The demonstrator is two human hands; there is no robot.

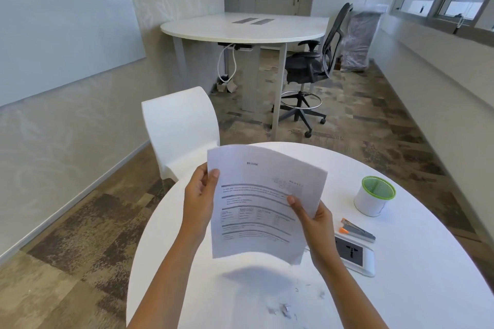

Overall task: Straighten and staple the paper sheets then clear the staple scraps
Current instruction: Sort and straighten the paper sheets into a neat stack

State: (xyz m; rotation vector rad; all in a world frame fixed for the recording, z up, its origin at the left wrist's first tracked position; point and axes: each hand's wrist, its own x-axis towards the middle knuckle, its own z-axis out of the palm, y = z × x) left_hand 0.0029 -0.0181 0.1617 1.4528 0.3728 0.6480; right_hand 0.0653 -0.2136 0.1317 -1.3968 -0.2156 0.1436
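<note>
I hold a stack of printed paper sheets upright above the round white table, its bottom edge lifted off the surface. My left hand grips the left edge, thumb on the front. My right hand grips the right edge lower down. A grey stapler with orange ends lies on the table to the right of my right hand. Small staple scraps are scattered on the table near its front edge, below the sheets.
A white cup with a green mesh rim stands at the right. A white device with a dark screen lies beside the stapler. A white chair stands behind the table; another table and a black office chair are farther back.
</note>
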